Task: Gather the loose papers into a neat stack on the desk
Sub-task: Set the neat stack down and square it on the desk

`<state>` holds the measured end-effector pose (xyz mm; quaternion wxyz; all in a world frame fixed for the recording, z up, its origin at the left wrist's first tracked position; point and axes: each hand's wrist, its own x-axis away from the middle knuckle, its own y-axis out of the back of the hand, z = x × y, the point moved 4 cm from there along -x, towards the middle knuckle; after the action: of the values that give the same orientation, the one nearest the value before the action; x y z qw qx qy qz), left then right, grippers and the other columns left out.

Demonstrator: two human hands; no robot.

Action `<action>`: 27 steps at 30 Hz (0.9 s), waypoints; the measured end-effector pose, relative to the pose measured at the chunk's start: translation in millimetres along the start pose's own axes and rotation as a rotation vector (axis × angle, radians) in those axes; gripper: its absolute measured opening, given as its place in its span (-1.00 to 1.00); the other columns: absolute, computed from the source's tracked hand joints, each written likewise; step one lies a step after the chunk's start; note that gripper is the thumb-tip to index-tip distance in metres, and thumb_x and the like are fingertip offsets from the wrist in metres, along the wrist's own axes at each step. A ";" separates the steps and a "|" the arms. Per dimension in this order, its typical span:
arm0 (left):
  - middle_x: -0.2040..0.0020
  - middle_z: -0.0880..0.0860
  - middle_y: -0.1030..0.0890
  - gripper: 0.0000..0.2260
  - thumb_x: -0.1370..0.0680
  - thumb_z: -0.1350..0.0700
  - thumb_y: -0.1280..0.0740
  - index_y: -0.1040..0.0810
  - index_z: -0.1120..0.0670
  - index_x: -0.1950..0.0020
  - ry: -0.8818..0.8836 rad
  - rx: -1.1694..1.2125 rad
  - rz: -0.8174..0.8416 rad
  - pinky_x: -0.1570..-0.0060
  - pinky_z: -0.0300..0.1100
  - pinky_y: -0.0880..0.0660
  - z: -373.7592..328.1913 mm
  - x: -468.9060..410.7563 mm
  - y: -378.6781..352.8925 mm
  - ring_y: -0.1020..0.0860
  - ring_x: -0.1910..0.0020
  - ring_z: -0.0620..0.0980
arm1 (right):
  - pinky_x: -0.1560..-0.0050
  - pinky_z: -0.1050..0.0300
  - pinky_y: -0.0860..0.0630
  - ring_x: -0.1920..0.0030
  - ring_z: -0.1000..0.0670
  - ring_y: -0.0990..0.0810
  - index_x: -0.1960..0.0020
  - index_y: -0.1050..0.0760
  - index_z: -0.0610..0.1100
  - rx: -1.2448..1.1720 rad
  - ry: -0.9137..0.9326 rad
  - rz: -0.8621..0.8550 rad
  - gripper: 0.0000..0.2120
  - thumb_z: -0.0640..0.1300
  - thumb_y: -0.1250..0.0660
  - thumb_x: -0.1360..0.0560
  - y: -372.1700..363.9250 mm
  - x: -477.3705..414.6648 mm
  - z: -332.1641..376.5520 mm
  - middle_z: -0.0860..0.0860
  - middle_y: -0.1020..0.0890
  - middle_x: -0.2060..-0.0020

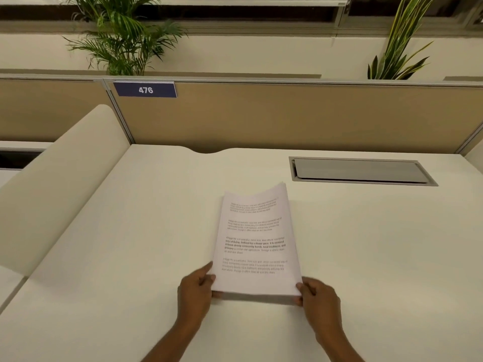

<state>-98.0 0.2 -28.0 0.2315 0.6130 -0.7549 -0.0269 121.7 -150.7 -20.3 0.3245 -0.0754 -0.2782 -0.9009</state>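
A stack of white papers (256, 241) with printed paragraphs is in the middle of the cream desk (130, 257). Its near edge is lifted off the desk and casts a shadow beneath; the far edge curls slightly. My left hand (196, 291) grips the stack's near left corner, thumb on top. My right hand (317, 296) grips the near right corner in the same way. The sheets' edges look roughly aligned.
A grey cable hatch (360, 170) is set into the desk at the back right. A tan partition (287, 118) with a blue "476" tag (145, 90) closes the back. A cream side divider (65, 184) rises at the left. Plants stand behind the partition.
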 end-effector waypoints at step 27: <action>-0.12 0.24 -0.61 -0.69 -0.53 0.32 -0.25 -0.50 0.22 -0.26 -0.076 -0.153 -0.011 0.59 -0.38 -0.47 -109.5 -231.8 -105.8 -0.59 0.47 0.09 | 0.30 0.14 -0.36 0.29 -0.23 -0.58 0.31 -0.47 -0.43 0.026 0.045 -0.085 -0.76 -0.31 -0.21 -0.47 -53.1 -258.2 90.6 -0.23 -0.60 0.34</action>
<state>73.3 218.2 -38.1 0.2488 0.5963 -0.7554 -0.1091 285.2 72.9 -50.5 0.2933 -0.0391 -0.2855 -0.9116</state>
